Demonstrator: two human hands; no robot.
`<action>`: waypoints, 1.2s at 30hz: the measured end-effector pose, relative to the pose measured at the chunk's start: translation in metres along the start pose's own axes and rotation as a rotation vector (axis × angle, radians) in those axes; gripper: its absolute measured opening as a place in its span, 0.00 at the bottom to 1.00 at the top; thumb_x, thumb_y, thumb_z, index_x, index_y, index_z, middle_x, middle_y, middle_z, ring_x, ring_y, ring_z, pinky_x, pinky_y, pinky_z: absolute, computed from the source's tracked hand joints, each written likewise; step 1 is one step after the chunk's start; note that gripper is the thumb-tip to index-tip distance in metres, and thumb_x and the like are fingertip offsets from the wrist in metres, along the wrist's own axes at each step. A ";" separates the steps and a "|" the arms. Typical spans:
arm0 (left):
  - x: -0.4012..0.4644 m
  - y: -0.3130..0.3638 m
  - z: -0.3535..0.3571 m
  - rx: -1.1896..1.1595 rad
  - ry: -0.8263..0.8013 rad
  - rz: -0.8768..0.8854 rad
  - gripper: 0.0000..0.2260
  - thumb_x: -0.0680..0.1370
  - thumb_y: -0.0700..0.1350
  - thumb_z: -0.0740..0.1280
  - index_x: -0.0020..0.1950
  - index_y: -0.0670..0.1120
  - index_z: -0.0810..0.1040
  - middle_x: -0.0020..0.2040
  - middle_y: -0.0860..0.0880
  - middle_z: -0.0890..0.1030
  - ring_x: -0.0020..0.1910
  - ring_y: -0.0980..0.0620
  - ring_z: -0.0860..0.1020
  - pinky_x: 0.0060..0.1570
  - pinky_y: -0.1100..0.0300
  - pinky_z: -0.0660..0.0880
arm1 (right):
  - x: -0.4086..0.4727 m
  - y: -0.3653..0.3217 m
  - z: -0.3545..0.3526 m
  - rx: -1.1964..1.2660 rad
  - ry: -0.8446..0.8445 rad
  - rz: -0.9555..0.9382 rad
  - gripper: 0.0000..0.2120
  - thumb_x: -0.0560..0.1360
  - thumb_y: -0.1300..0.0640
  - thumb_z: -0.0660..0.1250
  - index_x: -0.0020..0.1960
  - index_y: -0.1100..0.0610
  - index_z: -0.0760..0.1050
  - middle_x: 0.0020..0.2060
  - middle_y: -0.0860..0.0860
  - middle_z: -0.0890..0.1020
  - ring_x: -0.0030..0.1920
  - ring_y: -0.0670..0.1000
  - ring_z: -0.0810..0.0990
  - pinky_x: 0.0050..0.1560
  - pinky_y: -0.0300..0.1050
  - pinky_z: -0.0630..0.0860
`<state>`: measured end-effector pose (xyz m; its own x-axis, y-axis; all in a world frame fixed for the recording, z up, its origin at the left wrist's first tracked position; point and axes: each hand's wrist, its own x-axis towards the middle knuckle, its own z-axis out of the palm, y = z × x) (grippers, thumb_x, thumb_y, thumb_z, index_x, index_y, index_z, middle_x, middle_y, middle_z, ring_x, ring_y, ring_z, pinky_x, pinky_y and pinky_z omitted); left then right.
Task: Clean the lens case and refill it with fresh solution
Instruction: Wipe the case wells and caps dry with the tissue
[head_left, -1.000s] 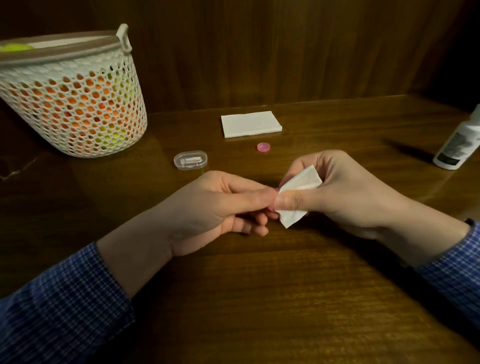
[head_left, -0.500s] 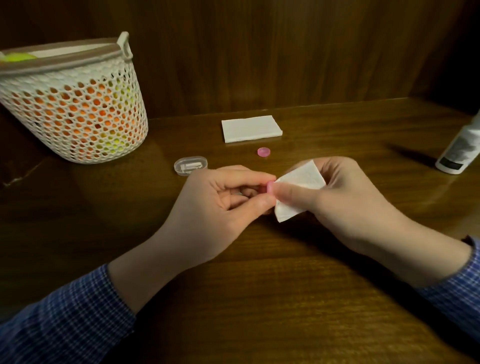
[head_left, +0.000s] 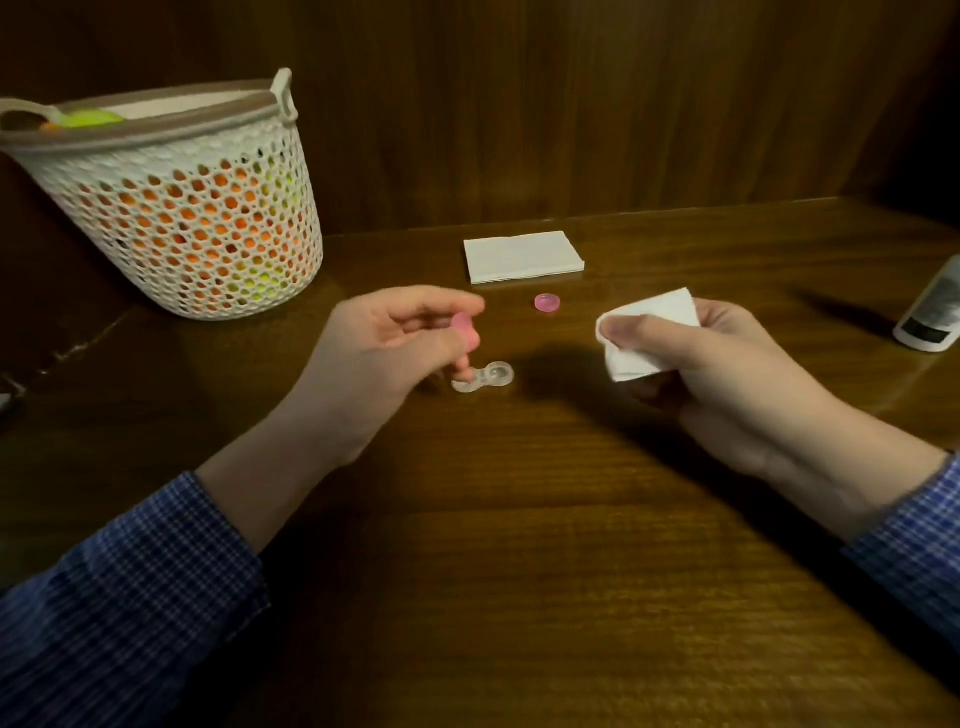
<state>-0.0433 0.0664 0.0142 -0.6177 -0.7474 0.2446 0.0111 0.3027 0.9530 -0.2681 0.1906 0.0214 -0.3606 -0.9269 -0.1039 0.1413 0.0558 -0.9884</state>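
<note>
Pink round plastic cap (head_left: 464, 328) sits pinched in the left hand (head_left: 387, 345), just above the clear two-well lens case (head_left: 484, 377) lying open on the dark wooden table (head_left: 519, 571). Right hand (head_left: 722, 364) grips a folded white tissue (head_left: 649, 332); a second pink cap (head_left: 547, 302) lies near a white tissue stack (head_left: 522, 256).
</note>
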 end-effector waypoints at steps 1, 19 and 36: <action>-0.002 -0.002 -0.008 0.063 0.021 0.008 0.10 0.77 0.39 0.72 0.57 0.50 0.84 0.49 0.48 0.87 0.49 0.49 0.86 0.51 0.55 0.84 | 0.001 0.001 0.001 0.007 0.003 0.039 0.08 0.66 0.56 0.79 0.44 0.54 0.83 0.35 0.50 0.86 0.38 0.47 0.84 0.43 0.44 0.75; -0.003 -0.032 -0.043 0.692 -0.011 -0.037 0.16 0.72 0.42 0.79 0.59 0.49 0.85 0.50 0.59 0.84 0.51 0.70 0.79 0.45 0.80 0.71 | 0.017 0.009 -0.003 -0.002 -0.013 0.137 0.28 0.52 0.50 0.83 0.49 0.56 0.82 0.43 0.54 0.85 0.44 0.51 0.82 0.48 0.47 0.72; 0.128 0.020 0.039 0.856 -0.091 -0.018 0.22 0.75 0.47 0.76 0.68 0.48 0.78 0.59 0.50 0.78 0.56 0.52 0.77 0.45 0.65 0.73 | 0.029 0.006 -0.012 0.298 0.054 0.248 0.20 0.60 0.59 0.79 0.51 0.59 0.81 0.45 0.55 0.80 0.39 0.48 0.75 0.27 0.36 0.70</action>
<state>-0.1525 0.0002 0.0575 -0.6731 -0.7171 0.1809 -0.5735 0.6606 0.4844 -0.2893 0.1683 0.0111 -0.3283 -0.8777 -0.3491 0.4888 0.1584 -0.8579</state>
